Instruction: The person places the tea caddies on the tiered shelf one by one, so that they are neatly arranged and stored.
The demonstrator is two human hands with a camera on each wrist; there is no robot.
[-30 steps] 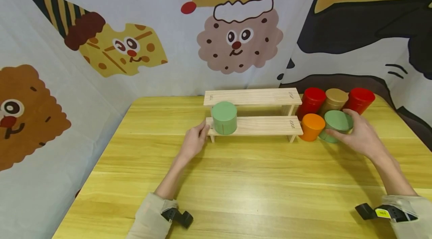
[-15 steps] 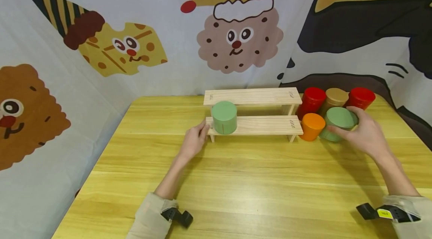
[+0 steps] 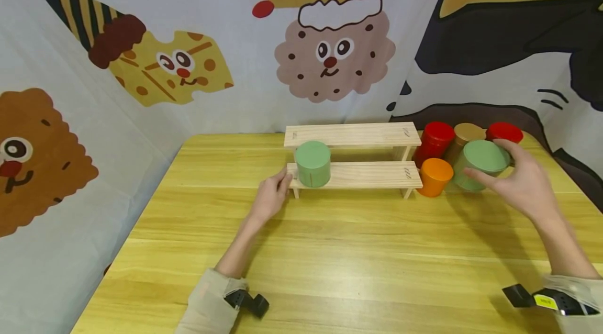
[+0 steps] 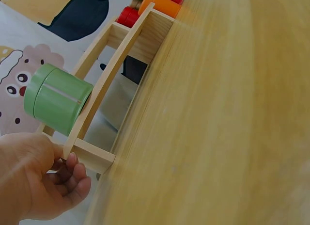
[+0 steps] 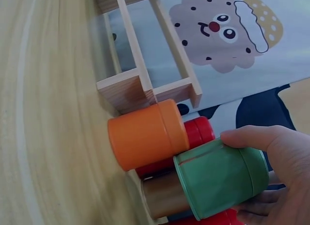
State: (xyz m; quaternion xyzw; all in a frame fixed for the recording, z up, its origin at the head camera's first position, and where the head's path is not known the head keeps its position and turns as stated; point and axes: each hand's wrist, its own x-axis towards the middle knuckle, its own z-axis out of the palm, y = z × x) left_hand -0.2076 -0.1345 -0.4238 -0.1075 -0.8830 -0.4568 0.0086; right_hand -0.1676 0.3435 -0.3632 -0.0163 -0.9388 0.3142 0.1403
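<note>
A two-tier wooden shelf (image 3: 363, 176) stands at the back of the table. The left hand (image 3: 271, 199) pinches the left end of its lower board, thumb and fingers on the edge in the left wrist view. Close beside that hand, a green canister (image 3: 313, 165) stands upright on the lower board. The right hand (image 3: 523, 182) grips a second green canister (image 5: 220, 179) between thumb and fingers, tilted and raised off the table. Just left of this canister is an orange canister (image 3: 435, 177), standing against the shelf's right end.
Behind the held canister stand two red canisters (image 3: 436, 140) and a gold-brown canister (image 3: 466, 137), partly hidden. A cloth (image 3: 254, 72) with cartoon figures hangs behind the wooden table (image 3: 330, 260).
My right hand has raised the second green canister and moved it a little right and back. My left hand and the shelf have stayed in place.
</note>
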